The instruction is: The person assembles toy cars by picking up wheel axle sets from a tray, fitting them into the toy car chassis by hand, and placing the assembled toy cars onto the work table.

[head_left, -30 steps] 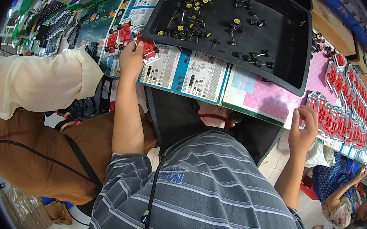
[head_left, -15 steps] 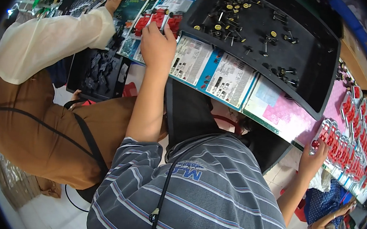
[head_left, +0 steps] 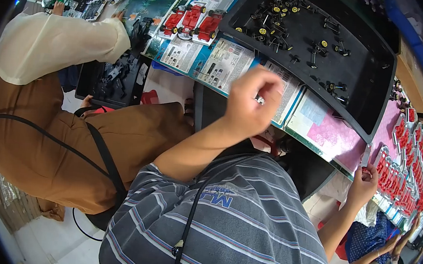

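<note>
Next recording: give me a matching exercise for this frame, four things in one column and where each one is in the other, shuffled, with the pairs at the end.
Things
1. left hand
2. right hand
3. red toy cars
4. small black wheel-and-axle parts

Places
A. lying loose inside the big black tray
B. at the near end of the row of red packaged pieces
C. raised in a loose fist over the printed sheets at the table edge
D. on the table, left of the black tray

Pairs: 1-C, 2-B, 3-D, 4-A
</note>
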A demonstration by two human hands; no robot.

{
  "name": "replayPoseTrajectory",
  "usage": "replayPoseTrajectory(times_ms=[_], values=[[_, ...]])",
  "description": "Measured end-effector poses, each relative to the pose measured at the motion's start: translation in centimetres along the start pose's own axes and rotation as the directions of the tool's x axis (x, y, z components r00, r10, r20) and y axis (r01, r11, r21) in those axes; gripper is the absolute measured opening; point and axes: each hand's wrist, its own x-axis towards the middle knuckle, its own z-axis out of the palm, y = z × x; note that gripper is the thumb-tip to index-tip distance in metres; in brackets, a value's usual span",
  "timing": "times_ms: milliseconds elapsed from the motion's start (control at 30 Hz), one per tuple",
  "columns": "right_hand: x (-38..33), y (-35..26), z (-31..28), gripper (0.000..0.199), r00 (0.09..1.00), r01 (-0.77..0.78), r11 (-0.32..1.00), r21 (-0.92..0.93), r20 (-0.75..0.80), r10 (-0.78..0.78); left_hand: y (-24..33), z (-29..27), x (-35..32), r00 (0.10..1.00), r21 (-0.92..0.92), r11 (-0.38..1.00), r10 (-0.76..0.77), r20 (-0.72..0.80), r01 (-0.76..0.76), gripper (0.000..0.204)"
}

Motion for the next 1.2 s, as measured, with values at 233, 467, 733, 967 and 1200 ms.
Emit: replayPoseTrajectory(times_ms=[233,467,733,967,1200], values=[[-5.1,-5.9,0.5,0.020,0.948,0.211,0.818,0.535,0.090,-0.304,-1.5,6.5,-4.0,0.412,-0.138,0.644,-0.296,0.862,0.753,0.043],[-8.3,-9.2,4.2,0.020,0.845,0.405,0.831,0.381,0.190,-0.500,-2.2,12.1,-9.2,0.243,-0.229,0.086,-0.440,0.864,0.970,0.033],[-3.1,-7.9,3.0,0.014,0.829,0.523,0.742,0.419,-0.049,-0.557,-3.7,10.3,-7.3,0.488,-0.264,0.562,-0.296,0.821,0.784,0.041],[5.2,-4.8,3.8,0.009,0.780,0.623,0.762,0.178,-0.217,-0.587,-4.1,8.3,-5.0,0.480,-0.282,0.450,-0.421,0.769,0.847,0.037],[10.7,-2.4,3.8,0.043,0.938,0.328,0.832,0.447,-0.050,-0.343,-4.4,8.4,-5.3,0.501,-0.286,0.486,-0.402,0.766,0.826,0.046]])
